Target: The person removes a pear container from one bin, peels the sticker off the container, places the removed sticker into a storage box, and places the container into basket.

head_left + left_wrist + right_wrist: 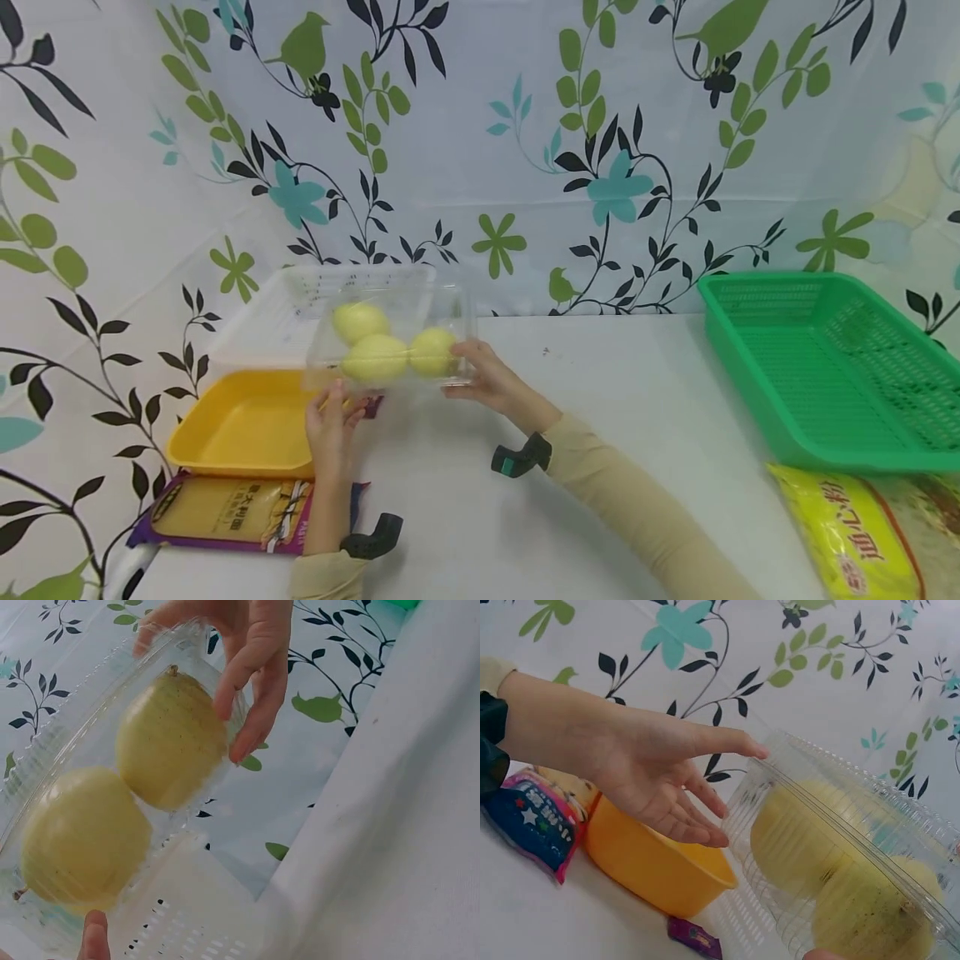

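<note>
A clear plastic clamshell box (442, 304) with three yellow pears (375, 358) inside is held up between both hands, above the table. The left hand (330, 425) has its thumb on the box's edge and its fingertips at the near left corner, as the right wrist view shows. At the opposite end, the right hand (483, 379) grips the box's corner, thumb and fingers spread round it. Stems show on the pears (172, 739) in the left wrist view. The box's ridged wall (780, 892) partly blurs the fruit.
Behind the box stands a white perforated basket (255, 333). A yellow basin (243, 421) is at left, with a purple noodle package (225, 512) before it and a small dark red packet (695, 937) nearby. At right are a green basket (750, 400) and a yellow food bag (847, 533).
</note>
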{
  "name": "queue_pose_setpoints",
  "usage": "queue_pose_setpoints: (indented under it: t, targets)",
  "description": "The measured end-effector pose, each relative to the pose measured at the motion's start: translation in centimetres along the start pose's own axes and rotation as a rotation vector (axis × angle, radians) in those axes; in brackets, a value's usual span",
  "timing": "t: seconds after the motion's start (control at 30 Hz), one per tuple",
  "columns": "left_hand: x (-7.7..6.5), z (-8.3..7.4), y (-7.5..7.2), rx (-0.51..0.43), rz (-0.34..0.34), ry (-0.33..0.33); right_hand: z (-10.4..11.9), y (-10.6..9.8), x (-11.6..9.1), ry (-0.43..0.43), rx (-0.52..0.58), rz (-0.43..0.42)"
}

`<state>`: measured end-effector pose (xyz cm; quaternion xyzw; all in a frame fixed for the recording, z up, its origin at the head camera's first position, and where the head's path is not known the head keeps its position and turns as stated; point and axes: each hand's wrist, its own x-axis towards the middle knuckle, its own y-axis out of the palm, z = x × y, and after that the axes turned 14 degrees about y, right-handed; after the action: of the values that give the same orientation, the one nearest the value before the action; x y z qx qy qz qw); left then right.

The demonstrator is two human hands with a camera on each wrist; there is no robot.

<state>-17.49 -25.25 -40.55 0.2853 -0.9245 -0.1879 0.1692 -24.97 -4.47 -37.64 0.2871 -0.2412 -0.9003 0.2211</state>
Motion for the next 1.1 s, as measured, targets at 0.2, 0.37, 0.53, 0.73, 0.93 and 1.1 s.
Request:
queue_pose_setpoints:
  t: [0.2, 0.37, 0.53, 0.73, 0.93, 1.1]
  targets:
    - [0.4, -0.1, 0.0, -0.079, -0.053, 0.029, -0.4, 1.8, 0.7, 0.001, 0.011, 0.007]
    - [0.5, -0.4, -0.2, 0.118, -0.052, 0.037, -0.1, 2.6, 1.7, -0.013, -0.047, 0.017]
    - [0.7, -0.8, -0.6, 0.253, -0.116, 0.11, -0.3, 3.2, 2.4, -0.056, -0.079, 0.071]
    - [1.3, -1.0, -1.2, 0.146, -0.187, 0.129, -0.4, 4.4, 3.2, -0.063, -0.097, 0.122]
    - [1.5, -1.3, -1.9, 0.187, -0.123, 0.121, 0.3, 5.1, 4.2, -0.009, -0.08, 0.073]
    - [1.9, -1.6, -2.0, 0.151, 0.014, 0.111, 1.1, 5.9, 5.1, -0.058, -0.182, 0.089]
